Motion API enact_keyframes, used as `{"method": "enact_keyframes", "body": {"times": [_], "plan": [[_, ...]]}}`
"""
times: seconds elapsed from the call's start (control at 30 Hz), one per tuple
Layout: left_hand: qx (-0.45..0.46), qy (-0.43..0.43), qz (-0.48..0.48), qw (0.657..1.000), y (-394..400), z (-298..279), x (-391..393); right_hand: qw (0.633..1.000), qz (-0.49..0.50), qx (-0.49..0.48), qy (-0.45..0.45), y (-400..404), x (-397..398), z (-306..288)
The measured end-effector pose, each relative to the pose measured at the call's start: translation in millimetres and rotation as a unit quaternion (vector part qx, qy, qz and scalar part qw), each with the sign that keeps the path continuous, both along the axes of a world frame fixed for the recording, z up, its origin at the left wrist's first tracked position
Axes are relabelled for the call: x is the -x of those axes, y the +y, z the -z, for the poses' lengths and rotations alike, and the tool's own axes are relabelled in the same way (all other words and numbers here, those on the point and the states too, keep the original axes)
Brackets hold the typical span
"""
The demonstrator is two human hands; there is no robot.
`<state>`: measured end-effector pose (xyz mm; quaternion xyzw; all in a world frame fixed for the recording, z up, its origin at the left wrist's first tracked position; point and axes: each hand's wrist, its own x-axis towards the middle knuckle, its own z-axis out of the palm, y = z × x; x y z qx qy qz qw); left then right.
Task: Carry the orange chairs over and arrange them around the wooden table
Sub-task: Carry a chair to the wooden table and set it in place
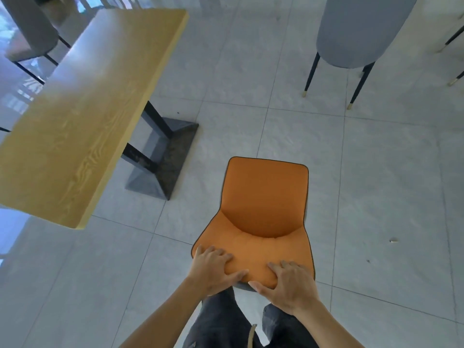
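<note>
An orange chair [261,204] with dark piping stands directly in front of me, its seat pointing away. My left hand [213,267] grips the left part of its backrest top, fingers over the front and thumb along the edge. My right hand [288,285] grips the right part of the same backrest. The wooden table [82,116] with a pale grain top lies to the left of the chair, a stretch of floor between them. Its black post and dark grey base plate [165,156] show under the right edge.
A grey-backed chair [356,33] with thin black gold-tipped legs stands at the upper right. Another grey chair [30,28] sits beyond the table at the upper left. Pale grey floor tiles [376,172] spread to the right. My dark trousers [221,320] are below the chair.
</note>
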<state>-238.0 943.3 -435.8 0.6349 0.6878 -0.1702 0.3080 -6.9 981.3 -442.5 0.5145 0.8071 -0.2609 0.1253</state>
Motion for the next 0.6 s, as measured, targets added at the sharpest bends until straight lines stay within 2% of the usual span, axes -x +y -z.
{"method": "enact_keyframes", "body": {"times": [0.23, 0.6], "plan": [[-0.02, 0.026, -0.042, 0.999, -7.1, -3.3, 102.0, 0.999, -0.01, -0.005, 0.034, 0.6, 110.3, -1.9], [-0.026, 0.053, -0.071, 0.996, -10.1, -8.9, 247.9, 0.999, -0.035, 0.001, 0.027, 0.2, 265.0, -4.4]]}}
